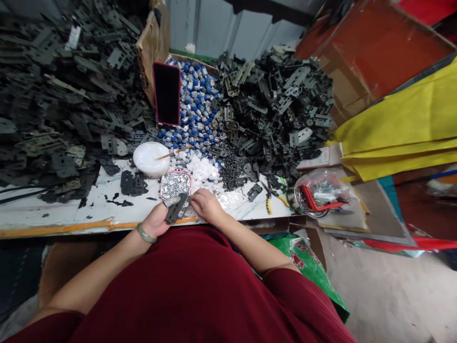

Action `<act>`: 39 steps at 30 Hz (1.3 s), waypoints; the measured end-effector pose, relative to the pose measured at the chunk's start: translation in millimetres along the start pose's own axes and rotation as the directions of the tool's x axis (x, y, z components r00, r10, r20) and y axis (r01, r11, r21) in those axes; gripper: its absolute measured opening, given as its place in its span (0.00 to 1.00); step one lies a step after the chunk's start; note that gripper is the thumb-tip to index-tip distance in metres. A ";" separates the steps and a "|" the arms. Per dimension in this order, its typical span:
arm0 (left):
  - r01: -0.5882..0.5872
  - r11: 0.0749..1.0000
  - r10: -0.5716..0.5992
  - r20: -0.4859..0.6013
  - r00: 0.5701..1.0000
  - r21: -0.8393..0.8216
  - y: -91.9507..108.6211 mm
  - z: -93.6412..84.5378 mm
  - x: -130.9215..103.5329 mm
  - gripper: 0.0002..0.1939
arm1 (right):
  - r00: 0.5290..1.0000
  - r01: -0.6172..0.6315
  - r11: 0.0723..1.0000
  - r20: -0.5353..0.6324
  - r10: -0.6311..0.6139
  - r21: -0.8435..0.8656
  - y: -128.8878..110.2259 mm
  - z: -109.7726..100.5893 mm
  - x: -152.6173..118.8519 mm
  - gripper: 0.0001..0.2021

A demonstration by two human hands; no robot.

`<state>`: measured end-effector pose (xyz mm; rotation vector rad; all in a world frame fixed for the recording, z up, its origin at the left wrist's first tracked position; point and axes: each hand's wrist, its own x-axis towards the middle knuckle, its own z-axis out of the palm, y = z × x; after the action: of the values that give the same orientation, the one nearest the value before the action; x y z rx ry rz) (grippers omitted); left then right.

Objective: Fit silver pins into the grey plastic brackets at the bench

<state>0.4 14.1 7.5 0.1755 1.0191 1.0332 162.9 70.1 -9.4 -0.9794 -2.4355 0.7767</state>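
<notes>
My left hand [159,220], with a green bangle at its wrist and a greyish covering on a finger, is closed around a dark grey slotted plate part [174,212]. The part is tilted over the table's front edge. My right hand [207,206] is close to the part's right side, its fingertips pressed together; what they pinch, if anything, is too small to make out. Just beyond the held part stands a pink-rimmed tray [162,186] of small silvery metal pieces. Behind it are a white bowl [147,161] with a wooden stick [174,152] and a heap of white discs [203,167].
Heaps of dark plate parts rise at left [71,85] and right [271,100]. Between them lie blue-and-silver cylinders [198,95] and an upright phone [167,94]. Yellow-handled pliers [269,205] and a plastic bag with a red-handled tool [323,193] are at right.
</notes>
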 end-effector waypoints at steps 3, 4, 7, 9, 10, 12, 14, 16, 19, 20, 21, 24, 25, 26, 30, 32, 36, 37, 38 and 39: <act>-0.033 0.999 0.033 0.003 0.999 0.032 0.5 -3.7 -3.3 0.09 | 0.999 -0.054 0.998 0.004 0.054 0.024 -2.1 3.6 -1.0 0.09; -0.046 0.997 0.045 0.017 0.999 0.055 0.1 -5.4 -4.2 0.10 | 0.997 -0.075 0.995 0.009 0.075 0.068 -1.6 3.5 -1.3 0.09; -0.059 0.993 0.053 0.066 0.996 0.100 -1.0 -8.8 -5.0 0.14 | 0.998 -0.067 0.985 0.014 0.066 0.156 -0.7 2.0 -1.6 0.08; -0.043 0.995 0.035 0.080 0.996 0.090 -1.3 -8.9 -4.3 0.15 | 1.000 -0.010 0.991 -0.015 0.012 0.132 -2.1 2.3 -1.9 0.09; -0.036 0.996 0.029 0.087 0.996 0.082 -1.3 -8.6 -4.1 0.16 | 0.999 0.017 0.994 -0.036 -0.013 0.112 -3.5 3.0 -2.3 0.09; -0.040 0.995 0.030 0.108 0.994 0.090 -1.5 -8.6 -4.4 0.17 | 0.996 0.045 0.995 -0.080 -0.038 0.088 -7.1 5.7 -3.9 0.10; -0.083 0.984 0.062 0.135 0.989 0.156 -1.2 -9.5 -6.6 0.17 | 0.994 0.045 0.992 -0.105 -0.033 0.114 -10.9 9.1 -5.8 0.11; -0.177 0.933 0.125 0.181 0.976 0.313 0.2 -11.1 -10.7 0.15 | 0.996 0.006 0.976 -0.090 0.014 0.218 -13.8 12.0 -7.0 0.13; -0.447 0.601 0.278 0.352 0.894 0.662 5.0 -13.4 -18.1 0.12 | 0.974 -0.209 0.841 0.031 0.223 0.500 -14.3 12.9 -5.6 0.12; -0.544 0.392 0.337 0.434 0.836 0.742 6.9 -14.0 -20.1 0.10 | 0.946 -0.305 0.745 0.095 0.311 0.594 -13.6 11.8 -4.3 0.12; -0.610 0.157 0.383 0.522 0.762 0.776 8.6 -14.7 -21.5 0.10 | 0.909 -0.388 0.632 0.164 0.383 0.670 -12.7 9.9 -2.6 0.13; -0.621 -0.409 0.378 0.744 0.552 0.669 12.6 -17.3 -22.1 0.08 | 0.839 -0.500 0.392 0.321 0.439 0.772 -11.8 0.3 2.5 0.18; -0.602 -0.507 0.349 0.786 0.511 0.616 13.6 -18.3 -21.5 0.08 | 0.840 -0.507 0.379 0.346 0.417 0.774 -12.5 -3.6 3.9 0.19; -0.589 -0.568 0.324 0.814 0.482 0.575 14.6 -19.3 -20.7 0.09 | 0.847 -0.509 0.396 0.365 0.386 0.764 -13.6 -7.5 5.1 0.18; -0.579 -0.607 0.295 0.831 0.471 0.544 18.3 -21.0 -18.1 0.08 | 0.856 -0.516 0.556 0.408 0.317 0.651 -20.0 -18.7 7.1 0.14; -0.589 -0.593 0.282 0.827 0.487 0.549 20.0 -20.8 -17.5 0.08 | 0.852 -0.520 0.613 0.413 0.322 0.595 -22.2 -21.0 7.2 0.13; -0.620 -0.551 0.305 0.827 0.473 0.558 22.3 -20.5 -18.5 0.07 | 0.848 -0.525 0.548 0.449 0.280 0.651 -23.3 -20.4 7.0 0.16; -0.635 -0.520 0.330 0.820 0.468 0.571 22.5 -20.7 -19.2 0.06 | 0.843 -0.536 0.489 0.473 0.257 0.688 -23.2 -19.5 6.9 0.18; -0.653 -0.481 0.355 0.811 0.465 0.585 22.6 -20.9 -19.9 0.06 | 0.837 -0.545 0.432 0.496 0.231 0.718 -23.1 -18.5 6.8 0.20; -0.667 -0.442 0.378 0.799 0.467 0.599 22.5 -21.1 -20.6 0.06 | 0.834 -0.550 0.388 0.510 0.210 0.740 -23.0 -17.6 6.7 0.21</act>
<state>-32.5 3.6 21.2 2.4095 1.2803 0.8492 156.5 67.3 19.5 -0.9929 -1.5246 2.2410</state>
